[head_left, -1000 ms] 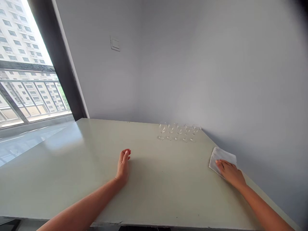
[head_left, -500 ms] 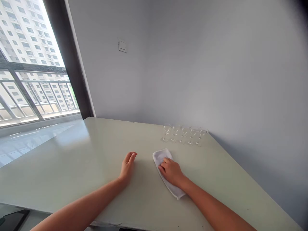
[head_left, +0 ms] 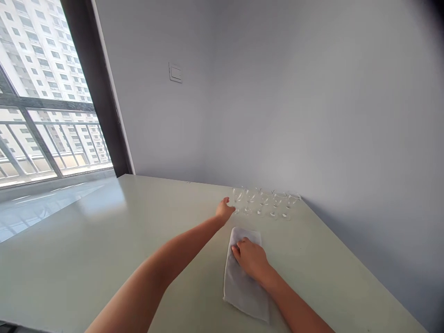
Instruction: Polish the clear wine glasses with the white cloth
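Several clear stemmed glasses (head_left: 263, 201) stand upright in a row at the far right of the table. My left hand (head_left: 225, 211) is stretched out beside the leftmost glass (head_left: 237, 195), thumb and fingers apart; whether it touches the foot I cannot tell. Nothing shows in its grasp. Nearer to me lies a folded pale grey-white cloth (head_left: 243, 289), flat on the table. On its upper part rests my right hand (head_left: 253, 258), fingers curled in and pinching the fabric; the fingertips are partly hidden.
The pale, glossy tabletop (head_left: 104, 249) reaches back to a grey wall (head_left: 312, 115), close behind the glasses. A light switch (head_left: 175, 73) is on the wall. At left, a dark-framed window (head_left: 45, 111) looks out on a railing and a tall building.
My left hand has moved forward and right to the leftmost glass, its fingers spreading. The cloth under my right hand has turned and shows more of its surface. The view has tilted slightly.
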Motion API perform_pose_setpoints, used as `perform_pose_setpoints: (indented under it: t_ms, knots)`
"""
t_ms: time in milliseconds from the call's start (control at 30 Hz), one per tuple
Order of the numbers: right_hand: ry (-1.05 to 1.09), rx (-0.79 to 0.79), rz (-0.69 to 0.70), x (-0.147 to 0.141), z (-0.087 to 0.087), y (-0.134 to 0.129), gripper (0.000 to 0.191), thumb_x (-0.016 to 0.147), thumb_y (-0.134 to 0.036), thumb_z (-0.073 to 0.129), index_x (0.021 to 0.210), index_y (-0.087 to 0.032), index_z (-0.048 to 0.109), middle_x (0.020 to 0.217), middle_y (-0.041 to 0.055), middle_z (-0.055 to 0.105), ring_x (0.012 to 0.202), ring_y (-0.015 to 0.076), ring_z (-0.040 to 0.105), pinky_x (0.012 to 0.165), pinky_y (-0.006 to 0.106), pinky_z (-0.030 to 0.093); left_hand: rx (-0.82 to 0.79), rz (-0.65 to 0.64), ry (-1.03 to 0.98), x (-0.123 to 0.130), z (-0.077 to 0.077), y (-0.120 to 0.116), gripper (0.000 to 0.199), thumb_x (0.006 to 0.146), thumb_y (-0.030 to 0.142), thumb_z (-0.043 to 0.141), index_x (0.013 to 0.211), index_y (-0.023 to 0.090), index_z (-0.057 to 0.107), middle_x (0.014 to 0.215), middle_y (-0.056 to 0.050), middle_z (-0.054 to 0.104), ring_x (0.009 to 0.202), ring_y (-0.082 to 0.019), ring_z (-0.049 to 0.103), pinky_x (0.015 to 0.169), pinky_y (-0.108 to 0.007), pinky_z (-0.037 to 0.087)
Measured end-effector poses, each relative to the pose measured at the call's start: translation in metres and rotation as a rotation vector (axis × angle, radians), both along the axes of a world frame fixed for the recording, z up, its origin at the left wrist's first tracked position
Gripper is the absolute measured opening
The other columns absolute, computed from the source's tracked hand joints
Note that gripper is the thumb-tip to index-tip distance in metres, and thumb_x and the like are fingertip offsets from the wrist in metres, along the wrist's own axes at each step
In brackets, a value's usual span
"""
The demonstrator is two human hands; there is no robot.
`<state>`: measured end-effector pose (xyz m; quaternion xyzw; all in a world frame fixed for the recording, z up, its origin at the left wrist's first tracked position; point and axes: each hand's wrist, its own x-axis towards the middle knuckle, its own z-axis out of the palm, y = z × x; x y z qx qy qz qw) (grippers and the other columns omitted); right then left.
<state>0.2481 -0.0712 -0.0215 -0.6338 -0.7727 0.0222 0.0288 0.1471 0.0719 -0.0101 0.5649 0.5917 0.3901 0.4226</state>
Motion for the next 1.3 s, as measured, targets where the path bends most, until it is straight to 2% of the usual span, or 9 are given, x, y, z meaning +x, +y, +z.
perform_pose_setpoints:
  t_ms: [100,200,400,533,800,967,1133,1233,1300]
  knots:
    - [0.017,0.015,0.009,0.008,-0.001,0.001,0.036,0.089,-0.033,0.03,0.079,-0.017,0.061,0.083,0.0069,0.059,0.067,0.0165,0.06,0.055,0.025,0.036,-0.03,0.0,-0.017,0.023,-0.004,0.019,0.062,0.066,0.021,0.062,0.124,0.021,0.038,0.12,-0.008,0.05,0.09,-0.017,0.055,0.069,-0.025,0.043]
    - [0.019,0.054,0.002,0.007,-0.004,0.0,0.034,0.089,-0.032,0.03,0.077,-0.018,0.059,0.082,0.0062,0.059,0.065,0.0158,0.059,0.052,0.025,0.034,-0.05,-0.017,-0.03,0.034,-0.009,0.029,0.048,0.074,0.024,0.058,0.119,0.018,0.042,0.106,-0.008,0.056,0.082,-0.014,0.057,0.067,-0.027,0.045]
    - [0.043,0.104,0.031,0.007,-0.009,0.001,0.033,0.088,-0.032,0.032,0.074,-0.019,0.058,0.082,0.004,0.059,0.064,0.014,0.058,0.051,0.024,0.031,-0.02,-0.011,-0.025,0.02,-0.024,0.038,0.027,0.084,0.032,0.048,0.103,0.014,0.053,0.099,-0.006,0.056,0.084,-0.014,0.056,0.073,-0.033,0.048]
    - [0.087,0.111,0.041,0.009,-0.009,0.001,0.033,0.088,-0.032,0.033,0.069,-0.019,0.056,0.078,0.0016,0.058,0.061,0.012,0.055,0.049,0.024,0.028,0.008,0.092,-0.009,-0.03,-0.027,0.042,0.025,0.083,0.03,0.049,0.101,0.014,0.054,0.096,-0.006,0.057,0.081,-0.013,0.056,0.072,-0.031,0.048]
    - [0.137,0.127,0.011,0.006,-0.012,-0.001,0.035,0.087,-0.033,0.032,0.059,-0.018,0.045,0.069,-0.0018,0.053,0.048,0.0078,0.044,0.044,0.022,0.021,0.038,0.365,0.0,-0.188,-0.014,0.044,0.029,0.083,0.031,0.048,0.106,0.014,0.051,0.103,-0.007,0.055,0.087,-0.015,0.055,0.074,-0.035,0.048]
    - [0.129,0.128,0.003,0.006,-0.011,-0.001,0.035,0.087,-0.033,0.031,0.058,-0.018,0.044,0.07,-0.0018,0.052,0.048,0.0079,0.043,0.044,0.022,0.02,0.038,0.461,-0.043,-0.24,-0.002,0.036,0.03,0.083,0.031,0.048,0.107,0.013,0.051,0.103,-0.007,0.055,0.086,-0.015,0.055,0.073,-0.034,0.048]
    - [0.13,0.145,0.011,0.006,-0.014,0.001,0.034,0.087,-0.034,0.031,0.06,-0.018,0.045,0.07,-0.0025,0.052,0.049,0.008,0.044,0.044,0.022,0.02,0.061,0.636,-0.04,-0.241,-0.002,0.015,0.033,0.08,0.021,0.052,0.113,0.015,0.047,0.106,-0.009,0.052,0.085,-0.015,0.055,0.069,-0.031,0.047]
    - [0.13,0.151,0.008,0.004,-0.015,0.001,0.033,0.087,-0.034,0.033,0.06,-0.018,0.046,0.071,-0.0024,0.053,0.051,0.0082,0.046,0.045,0.022,0.022,0.091,0.725,-0.009,-0.216,-0.007,-0.002,0.039,0.083,0.024,0.047,0.121,0.018,0.038,0.119,-0.011,0.043,0.095,-0.018,0.051,0.075,-0.035,0.045]
    - [0.126,0.152,0.012,0.003,-0.015,0.001,0.033,0.087,-0.032,0.033,0.061,-0.018,0.048,0.071,-0.0021,0.053,0.052,0.0084,0.047,0.046,0.023,0.023,0.114,0.657,0.0,-0.187,-0.012,-0.012,0.036,0.085,0.029,0.045,0.118,0.017,0.041,0.118,-0.01,0.044,0.095,-0.018,0.051,0.077,-0.036,0.045]
